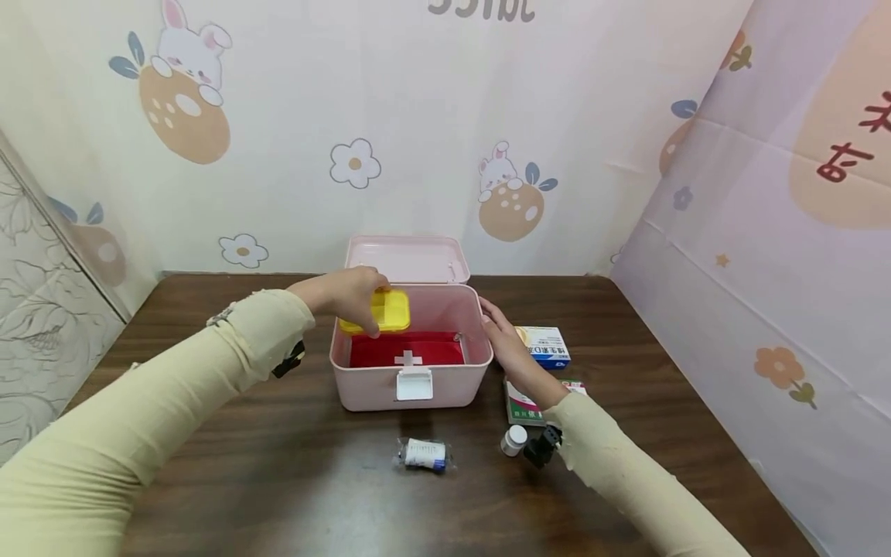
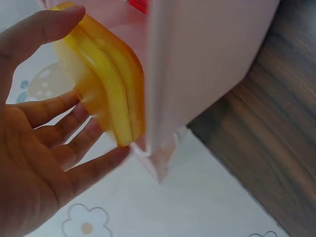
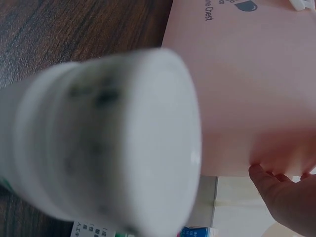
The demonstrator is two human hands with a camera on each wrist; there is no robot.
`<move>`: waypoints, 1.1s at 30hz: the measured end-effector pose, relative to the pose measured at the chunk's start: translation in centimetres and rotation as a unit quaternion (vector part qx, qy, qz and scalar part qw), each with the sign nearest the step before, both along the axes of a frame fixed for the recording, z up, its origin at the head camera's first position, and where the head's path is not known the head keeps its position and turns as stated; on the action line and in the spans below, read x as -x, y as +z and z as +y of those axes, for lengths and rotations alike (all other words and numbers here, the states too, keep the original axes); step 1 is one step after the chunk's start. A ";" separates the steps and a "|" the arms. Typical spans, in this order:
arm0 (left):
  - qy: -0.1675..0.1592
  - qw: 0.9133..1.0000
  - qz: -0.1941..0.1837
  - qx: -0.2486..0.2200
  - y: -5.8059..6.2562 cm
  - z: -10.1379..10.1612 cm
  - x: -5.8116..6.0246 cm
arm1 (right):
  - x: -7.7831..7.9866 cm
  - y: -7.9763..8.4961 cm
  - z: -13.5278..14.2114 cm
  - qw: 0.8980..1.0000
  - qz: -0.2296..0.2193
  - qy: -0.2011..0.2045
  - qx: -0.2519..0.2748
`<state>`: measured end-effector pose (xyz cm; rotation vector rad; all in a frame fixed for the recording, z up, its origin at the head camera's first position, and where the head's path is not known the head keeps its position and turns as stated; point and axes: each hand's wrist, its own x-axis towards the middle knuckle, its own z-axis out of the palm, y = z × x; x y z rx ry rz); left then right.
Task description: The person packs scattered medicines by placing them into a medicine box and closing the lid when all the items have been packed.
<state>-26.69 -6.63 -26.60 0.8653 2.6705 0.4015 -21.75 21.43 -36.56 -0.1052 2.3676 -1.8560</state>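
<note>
A pink medicine chest (image 1: 376, 389) stands on the table with its lid (image 1: 409, 259) raised at the back. Inside it lies a red pouch (image 1: 438, 352) with a white cross. My left hand (image 1: 351, 294) grips a yellow plastic case (image 1: 393, 312) at the chest's left rim; in the left wrist view the thumb lies on one face of the case and the fingers support the other. My right hand (image 1: 506, 340) rests against the chest's right wall, fingertips (image 3: 256, 173) touching its side in the right wrist view.
Right of the chest lie a blue-and-white box (image 1: 546, 346) and a green-and-white box (image 1: 522, 410). A white bottle (image 1: 513, 440) stands near the right wrist and looms large in that wrist's view. In front lies a wrapped white roll (image 1: 425, 454). A printed cloth hangs behind the table.
</note>
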 end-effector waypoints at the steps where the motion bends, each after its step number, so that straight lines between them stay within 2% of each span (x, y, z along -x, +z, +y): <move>1: 0.001 1.000 0.001 0.004 -0.4 0.0 0.2 | -0.1 -0.1 0.1 1.000 -0.003 0.000 -0.001; 5: 0.001 1.000 -0.001 0.022 -1.8 0.2 0.5 | -0.3 -0.5 0.2 1.000 -0.011 0.001 -0.003; 9: -0.006 1.000 -0.002 0.026 -2.7 0.4 0.7 | -0.3 -0.5 0.2 1.000 -0.006 0.001 0.002; 22: -0.037 0.998 0.024 0.037 -4.7 0.5 1.6 | 0.1 -0.2 0.2 1.000 0.000 -0.002 -0.005; 28: -0.030 0.998 0.014 0.055 -5.7 0.5 2.0 | 0.3 -0.1 0.0 1.000 -0.006 0.001 -0.006; 33: -0.032 0.997 0.015 0.072 -6.0 0.5 2.1 | 0.4 0.2 -0.2 1.000 -0.005 0.000 -0.003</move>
